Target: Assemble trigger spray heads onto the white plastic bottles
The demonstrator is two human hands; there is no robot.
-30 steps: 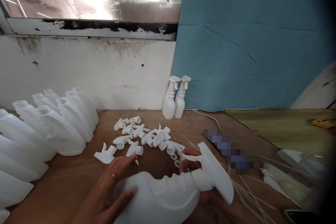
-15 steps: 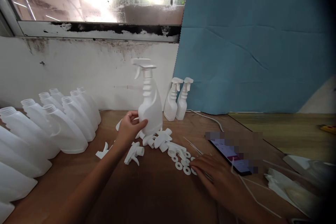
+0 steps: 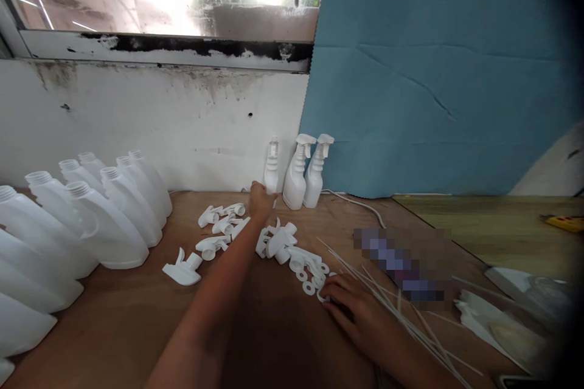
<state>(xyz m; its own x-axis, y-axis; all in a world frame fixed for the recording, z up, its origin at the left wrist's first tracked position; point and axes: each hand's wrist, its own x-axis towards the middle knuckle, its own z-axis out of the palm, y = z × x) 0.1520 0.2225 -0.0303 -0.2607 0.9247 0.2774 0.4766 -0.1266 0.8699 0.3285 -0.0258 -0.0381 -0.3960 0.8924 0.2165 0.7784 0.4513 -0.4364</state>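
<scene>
At the back by the wall, my left hand [image 3: 262, 199] is closed around the lower part of a white spray bottle [image 3: 272, 165], which stands upright with its trigger head on. Two more assembled spray bottles [image 3: 295, 176] stand just right of it. Lower right, my right hand [image 3: 349, 298] has its fingertips on a white ring washer [image 3: 323, 295] at the edge of a small pile of washers [image 3: 309, 287]. Thumb and forefinger appear pinched on that washer. Loose white trigger heads [image 3: 280, 242] lie between the hands, with others [image 3: 214, 246] left of my left forearm.
Several open-necked white bottles [image 3: 109, 237] stand in rows at the left. Thin white tubes [image 3: 387, 304] lie under and beside my right hand. A phone [image 3: 401, 267], partly blurred out, and a plastic bag [image 3: 502, 328] lie at the right. A cable [image 3: 360, 202] runs along the wall.
My left hand has carried the spray bottle back and right, turning it, to beside the two standing bottles. My right hand has shifted slightly left and its fingers have closed at a washer.
</scene>
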